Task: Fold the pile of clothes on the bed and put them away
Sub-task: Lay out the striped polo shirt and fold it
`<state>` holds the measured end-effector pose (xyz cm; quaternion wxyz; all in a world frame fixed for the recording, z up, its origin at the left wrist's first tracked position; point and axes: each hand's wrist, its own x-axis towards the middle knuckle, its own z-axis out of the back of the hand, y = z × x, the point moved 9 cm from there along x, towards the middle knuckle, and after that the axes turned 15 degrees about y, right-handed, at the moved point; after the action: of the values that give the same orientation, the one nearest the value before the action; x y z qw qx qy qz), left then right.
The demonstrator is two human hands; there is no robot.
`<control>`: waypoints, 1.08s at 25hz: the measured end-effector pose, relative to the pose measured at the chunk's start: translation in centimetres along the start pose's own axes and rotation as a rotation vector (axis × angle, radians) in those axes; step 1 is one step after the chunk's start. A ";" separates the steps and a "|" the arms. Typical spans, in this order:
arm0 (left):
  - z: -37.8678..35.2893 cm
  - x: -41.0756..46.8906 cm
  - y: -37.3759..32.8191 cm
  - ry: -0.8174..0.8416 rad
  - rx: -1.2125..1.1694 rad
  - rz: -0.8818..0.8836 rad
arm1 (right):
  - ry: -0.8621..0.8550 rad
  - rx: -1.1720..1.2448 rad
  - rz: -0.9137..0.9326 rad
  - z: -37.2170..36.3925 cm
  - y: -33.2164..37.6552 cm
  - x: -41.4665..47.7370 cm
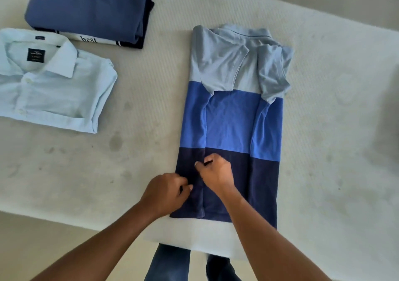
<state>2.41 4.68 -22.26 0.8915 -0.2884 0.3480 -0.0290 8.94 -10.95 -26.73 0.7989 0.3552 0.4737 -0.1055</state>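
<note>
Lying lengthwise in the right half of the frame, the striped polo shirt [234, 120] rests face down on the bed [323, 86], collar toward the top, hem at the near edge of the mattress. It runs in three bands: pale grey-blue at the collar end, mid blue in the middle, navy at the bottom. Both side panels and both short sleeves are folded inward over its back, leaving a long narrow strip.

Both hands work the inner edge of the left-hand folded panel, in the navy band at lower centre. The left hand [164, 192] is curled, thumb and fingertips pinching the cloth at that fold. The right hand [216, 170], just above and beside it, is likewise closed, thumb pressed to forefinger on the same fold line; the two hands are nearly touching.

At middle left a folded light blue dress shirt [54, 86] lies collar up, with a dark label inside the neck. In the upper left sits a stack of folded dark blue garments [86, 6], one lower piece showing white with printed letters.
</note>
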 end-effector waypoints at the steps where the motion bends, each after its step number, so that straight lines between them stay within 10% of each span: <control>1: 1.3 1.5 0.3 -0.034 0.013 0.002 | 0.002 0.148 0.007 1.6 0.7 1.0; 7: 12.0 12.5 0.4 -0.142 -0.014 -0.047 | -0.188 0.692 0.199 16.4 10.0 9.9; 13: 24.0 25.1 2.6 -0.255 -0.115 0.095 | -0.387 0.670 0.204 19.9 13.6 12.4; 19: 30.3 33.4 4.2 -0.207 -0.710 0.210 | -0.292 0.646 0.276 20.6 14.3 15.5; 27: 29.5 32.2 5.5 -0.469 -0.613 0.179 | -0.431 0.439 0.310 21.5 14.1 15.3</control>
<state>44.74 15.69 -27.14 0.8183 -0.5087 0.1514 0.2206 38.83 -12.53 -26.39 0.7917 0.5559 0.2005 -0.1549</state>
